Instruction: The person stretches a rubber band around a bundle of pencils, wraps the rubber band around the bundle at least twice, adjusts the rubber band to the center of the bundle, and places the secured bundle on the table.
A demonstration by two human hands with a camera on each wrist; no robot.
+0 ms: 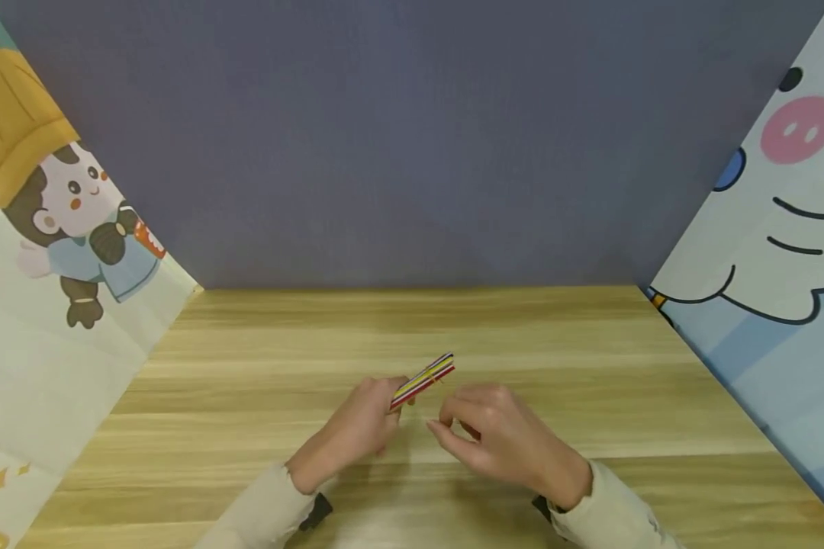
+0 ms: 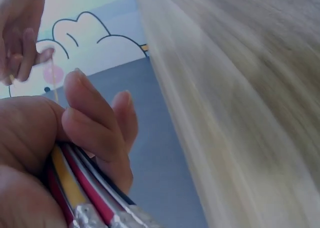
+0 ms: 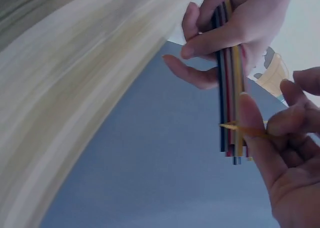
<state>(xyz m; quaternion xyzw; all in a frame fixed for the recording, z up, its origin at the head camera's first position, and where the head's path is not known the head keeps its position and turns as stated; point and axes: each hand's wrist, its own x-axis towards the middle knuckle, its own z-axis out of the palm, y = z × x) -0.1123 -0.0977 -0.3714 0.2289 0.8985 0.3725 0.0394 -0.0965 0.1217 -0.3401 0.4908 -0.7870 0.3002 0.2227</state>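
My left hand (image 1: 364,419) grips a bundle of striped pencils (image 1: 426,380) in red, yellow, white and dark colours, which slants up to the right above the table. Silvery metal ends (image 2: 87,215) of the pencils show by the palm in the left wrist view. A thin yellow rubber band (image 3: 229,125) goes round the bundle near its far end. From there it stretches toward my right hand (image 1: 494,438), whose curled fingers hold it just right of the pencils. Part of the band is hidden by the right fingers.
Under both hands lies a wood-grain table (image 1: 281,335). A grey-blue panel (image 1: 412,152) rises at its back edge. Cartoon-printed sheets (image 1: 62,381) flank the table on both sides.
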